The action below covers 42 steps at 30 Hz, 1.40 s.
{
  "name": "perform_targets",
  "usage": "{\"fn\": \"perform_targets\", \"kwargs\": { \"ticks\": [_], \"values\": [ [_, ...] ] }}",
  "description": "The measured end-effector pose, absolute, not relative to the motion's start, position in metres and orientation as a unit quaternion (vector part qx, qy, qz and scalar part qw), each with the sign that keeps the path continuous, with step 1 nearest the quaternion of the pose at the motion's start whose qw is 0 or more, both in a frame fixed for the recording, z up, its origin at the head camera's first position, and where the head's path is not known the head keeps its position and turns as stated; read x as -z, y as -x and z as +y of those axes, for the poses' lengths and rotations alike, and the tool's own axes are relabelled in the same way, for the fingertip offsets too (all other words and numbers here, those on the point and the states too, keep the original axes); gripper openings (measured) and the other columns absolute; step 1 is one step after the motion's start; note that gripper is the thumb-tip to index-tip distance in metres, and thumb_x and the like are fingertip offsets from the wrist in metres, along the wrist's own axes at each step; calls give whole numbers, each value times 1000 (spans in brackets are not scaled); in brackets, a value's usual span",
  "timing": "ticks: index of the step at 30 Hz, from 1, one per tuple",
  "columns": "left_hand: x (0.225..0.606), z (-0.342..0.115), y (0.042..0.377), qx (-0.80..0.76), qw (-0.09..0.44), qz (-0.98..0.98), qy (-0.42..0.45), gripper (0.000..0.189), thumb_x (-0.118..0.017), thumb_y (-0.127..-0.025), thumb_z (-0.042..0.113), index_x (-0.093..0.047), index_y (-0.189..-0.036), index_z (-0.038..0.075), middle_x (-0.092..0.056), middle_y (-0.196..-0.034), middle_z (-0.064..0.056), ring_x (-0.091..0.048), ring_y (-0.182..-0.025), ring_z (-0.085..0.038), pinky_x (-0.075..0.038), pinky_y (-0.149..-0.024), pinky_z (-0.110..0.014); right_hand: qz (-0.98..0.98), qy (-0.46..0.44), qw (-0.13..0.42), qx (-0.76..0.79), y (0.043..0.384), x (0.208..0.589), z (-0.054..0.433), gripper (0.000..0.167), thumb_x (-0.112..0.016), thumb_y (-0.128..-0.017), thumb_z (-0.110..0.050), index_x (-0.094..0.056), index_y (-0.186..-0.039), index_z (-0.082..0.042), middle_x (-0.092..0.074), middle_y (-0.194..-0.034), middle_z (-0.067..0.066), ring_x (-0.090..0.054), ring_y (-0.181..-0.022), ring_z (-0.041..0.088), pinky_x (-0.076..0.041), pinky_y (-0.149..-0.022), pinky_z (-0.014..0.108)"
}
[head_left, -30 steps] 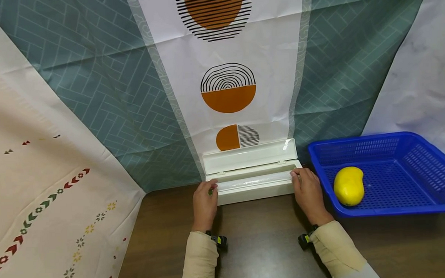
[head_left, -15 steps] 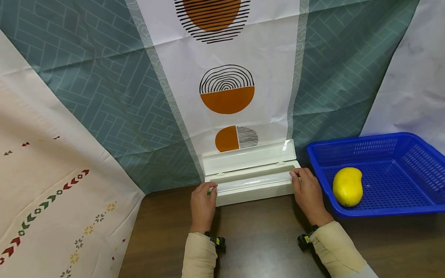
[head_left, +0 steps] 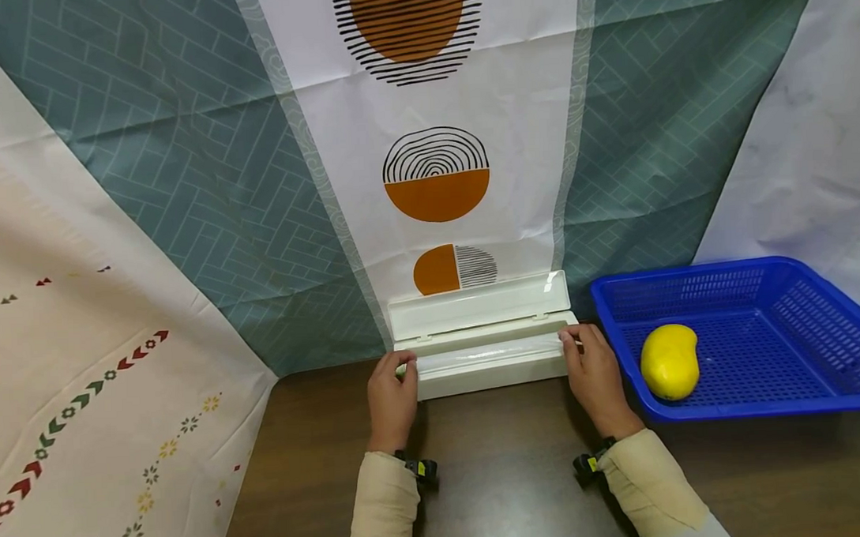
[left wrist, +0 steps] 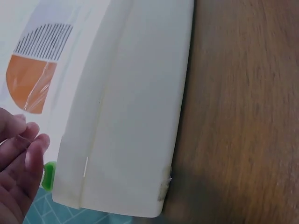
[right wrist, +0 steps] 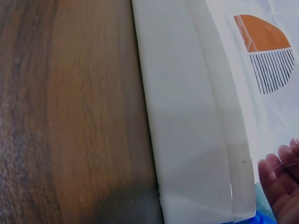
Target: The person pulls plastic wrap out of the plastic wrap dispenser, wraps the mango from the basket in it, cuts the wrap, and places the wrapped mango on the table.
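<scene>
A long white cling film dispenser [head_left: 494,380] stands against the back wall with its lid [head_left: 481,308] raised. Clear cling film [head_left: 486,353] stretches along its front. At the left end my left hand [head_left: 392,396] pinches the film's edge between thumb and fingers. My right hand [head_left: 593,373] pinches the film at the opposite end. In the left wrist view, shiny creases of film cross the printed cloth, and a green piece [left wrist: 48,176] juts from the box end beside the thumb. The right wrist view shows curled fingertips [right wrist: 266,170] beyond the dispenser's edge.
A blue plastic basket [head_left: 782,367] stands right of the dispenser, close to my right hand. Inside it lies a yellow mango [head_left: 670,363]. Patterned cloth [head_left: 436,244] hangs directly behind the dispenser, over a brown wooden table [head_left: 504,455]. Another printed cloth [head_left: 115,422] hangs at the left.
Both hands keep their grip on the film at the dispenser's ends. The left hand has moved very slightly left; the whole head view has shifted a little.
</scene>
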<state>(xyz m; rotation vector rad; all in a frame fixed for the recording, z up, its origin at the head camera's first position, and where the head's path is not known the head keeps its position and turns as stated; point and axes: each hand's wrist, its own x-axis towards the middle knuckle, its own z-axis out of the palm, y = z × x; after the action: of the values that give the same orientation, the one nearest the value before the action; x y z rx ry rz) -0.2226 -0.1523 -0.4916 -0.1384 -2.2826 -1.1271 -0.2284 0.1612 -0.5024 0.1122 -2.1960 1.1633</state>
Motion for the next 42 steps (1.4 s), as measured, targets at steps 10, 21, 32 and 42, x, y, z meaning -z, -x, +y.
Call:
{"fn": "perform_targets", "kwargs": {
  "ticks": [10,21,32,42],
  "values": [
    [485,-150,219,453,289,-842,50,15,-65,-98,11,-75,-106,4,-72,-102,-4,-69,-95,-18,-59,-83,-39,-820,-64,341,-456,225,498,160,12,-57,-101,-5,-64,-105,4,-63,-99,16,-61,-94,27,-33,-88,-3],
    [476,-149,218,472,294,-830,41,12,-65,-97,11,-76,-102,9,-71,-101,-3,-68,-95,-17,-59,-86,-38,-813,-54,337,-473,224,492,161,16,-55,-103,-10,-64,-106,2,-63,-102,16,-56,-95,15,-35,-89,-1],
    [471,-152,216,486,293,-823,36,12,-64,-98,10,-75,-102,10,-70,-99,-4,-68,-93,-16,-59,-88,-36,-796,-48,361,-483,224,489,163,16,-55,-103,-8,-65,-105,4,-65,-101,16,-49,-93,-3,-37,-85,4],
    [465,-152,214,490,296,-819,26,13,-66,-97,10,-75,-103,3,-70,-99,-5,-68,-94,-16,-59,-89,-36,-795,-50,366,-482,223,487,164,16,-55,-103,-9,-65,-105,3,-64,-101,17,-50,-90,3,-38,-82,8]
  ]
}}
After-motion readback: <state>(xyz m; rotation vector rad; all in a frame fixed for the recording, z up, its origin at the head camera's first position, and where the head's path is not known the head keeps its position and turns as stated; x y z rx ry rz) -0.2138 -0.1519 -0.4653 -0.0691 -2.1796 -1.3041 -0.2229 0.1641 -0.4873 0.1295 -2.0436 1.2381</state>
